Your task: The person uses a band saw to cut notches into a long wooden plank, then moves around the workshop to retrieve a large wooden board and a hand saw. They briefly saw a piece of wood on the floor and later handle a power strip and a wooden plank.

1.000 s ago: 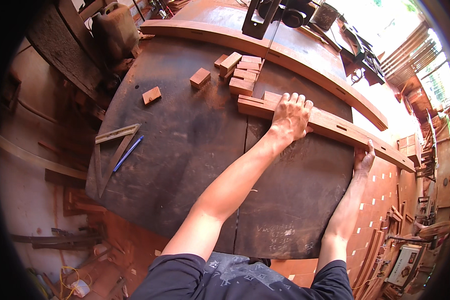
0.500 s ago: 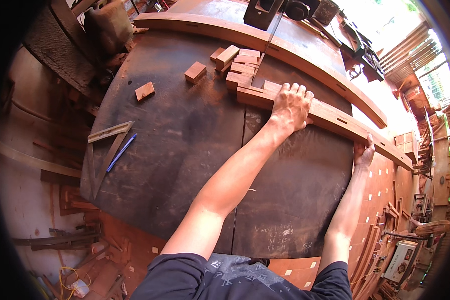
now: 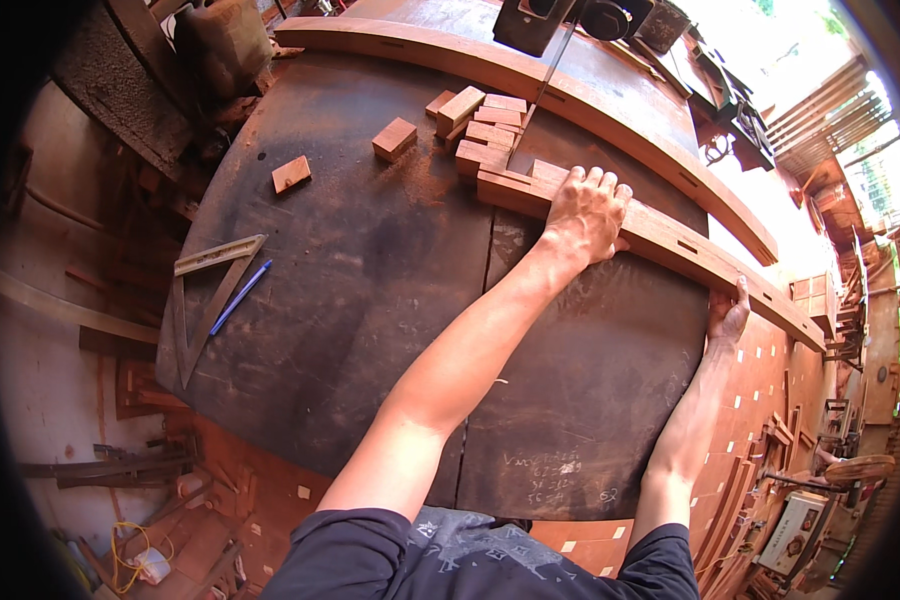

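My left hand (image 3: 586,216) is wrapped over the top of a reddish wooden beam (image 3: 660,236), near its notched end. The beam lies slantwise on the dark saw table (image 3: 350,300) and runs out past the right edge. Farther along it, my right hand (image 3: 730,312) grips the beam from the near side and below, thumb up. A thin upright band saw blade (image 3: 536,105) comes down at the notch by the beam's left end. Several small wood blocks (image 3: 482,157) are bunched beside the blade, close to that end.
A second long beam (image 3: 420,48) lies across the table behind the blade. Two loose blocks, one nearer (image 3: 292,174) and one farther (image 3: 395,139), sit to the left. A set square (image 3: 218,256) and blue pen (image 3: 240,298) lie at the left edge. The saw's guide (image 3: 530,22) hangs above.
The view has shifted slightly. Both hands keep their grip on the beam, and no clear movement of it against the blade shows.
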Motion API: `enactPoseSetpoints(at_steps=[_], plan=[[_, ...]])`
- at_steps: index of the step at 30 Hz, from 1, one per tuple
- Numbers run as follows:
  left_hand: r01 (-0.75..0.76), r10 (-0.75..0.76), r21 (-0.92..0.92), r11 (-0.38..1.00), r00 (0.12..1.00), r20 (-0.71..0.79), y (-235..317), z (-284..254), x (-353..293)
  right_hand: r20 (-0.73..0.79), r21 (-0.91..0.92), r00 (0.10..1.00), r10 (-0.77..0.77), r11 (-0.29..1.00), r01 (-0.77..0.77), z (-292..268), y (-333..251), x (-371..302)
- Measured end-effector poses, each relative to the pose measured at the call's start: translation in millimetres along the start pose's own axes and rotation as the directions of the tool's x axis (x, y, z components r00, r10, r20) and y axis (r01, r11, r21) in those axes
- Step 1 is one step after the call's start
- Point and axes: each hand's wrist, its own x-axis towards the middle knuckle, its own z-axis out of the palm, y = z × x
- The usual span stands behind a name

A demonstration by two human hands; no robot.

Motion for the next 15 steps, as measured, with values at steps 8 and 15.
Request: enactPoseSetpoints(at_steps=[8, 15], plan=[[-0.004, 0.004, 0.013, 1.0, 1.0, 0.009, -1, 1, 1, 0.021, 0.035, 1.0, 0.011, 0.999, -0.011, -4, 1, 4], [-0.01, 0.01, 0.003, 1.0, 1.0, 0.005, -2, 2, 2, 0.026, 0.019, 0.999, 0.02, 1.0, -0.021, -9, 2, 8]])
